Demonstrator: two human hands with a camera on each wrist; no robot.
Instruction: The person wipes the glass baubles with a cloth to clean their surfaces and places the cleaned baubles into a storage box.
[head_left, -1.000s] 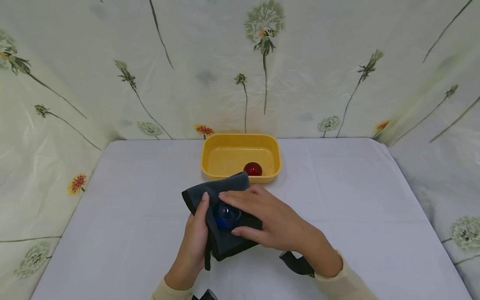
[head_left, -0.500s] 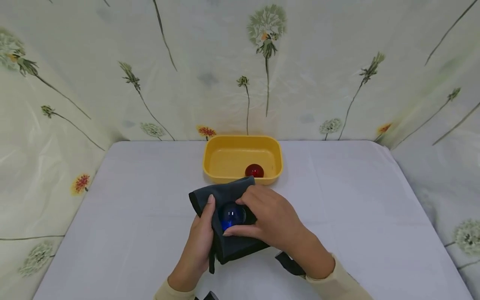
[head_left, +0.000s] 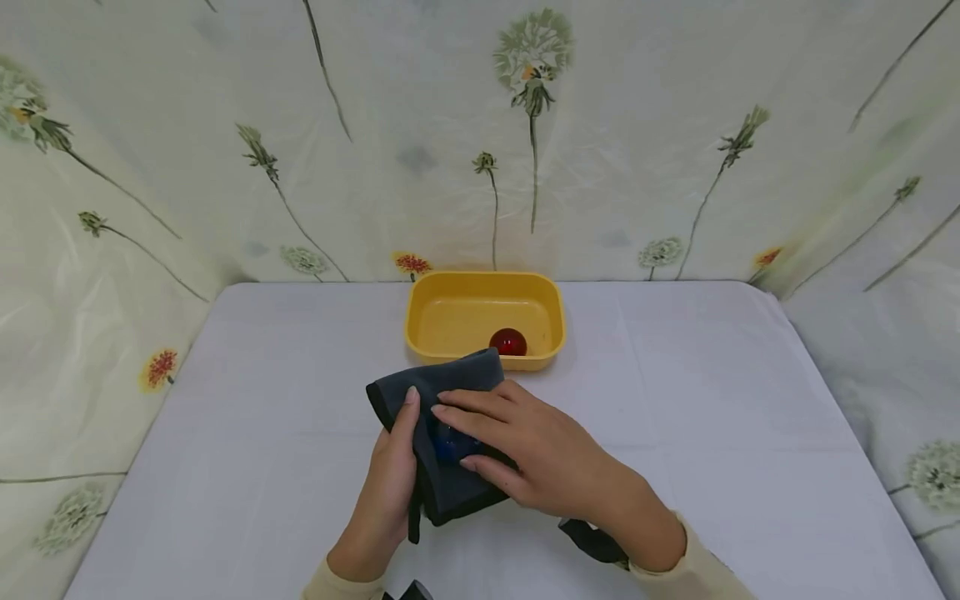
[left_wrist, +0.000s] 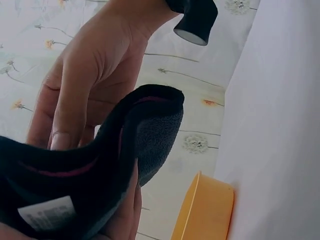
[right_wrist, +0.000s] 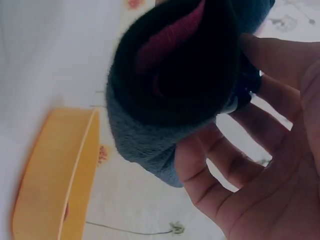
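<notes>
My left hand (head_left: pixel 386 487) grips a folded dark grey cloth (head_left: pixel 442 377), its thumb lying over the top face. On the cloth sits a shiny blue ball (head_left: pixel 450 443), partly covered by my right hand (head_left: pixel 551 450). The right fingers lie over the ball's far side, and the thumb is at its near right edge. In the left wrist view the cloth (left_wrist: pixel 157 137) shows a black hem, pink inner lines and a white label (left_wrist: pixel 47 214). The right wrist view shows the cloth's folded opening, with only a dark bit of the ball (right_wrist: pixel 245 97) visible beside the fingers.
A yellow plastic tray (head_left: pixel 442 321) stands at the table's back edge, just beyond the cloth. A shiny red ball (head_left: pixel 508 342) lies in its front right part. White cloth covers the table (head_left: pixel 690 400), and a dandelion-print sheet (head_left: pixel 420 108) hangs behind and at both sides.
The right hand pinched the blue ball between thumb and curled fingers half a second ago; now its fingers are stretched over the ball. Cloth and left hand have shifted slightly left.
</notes>
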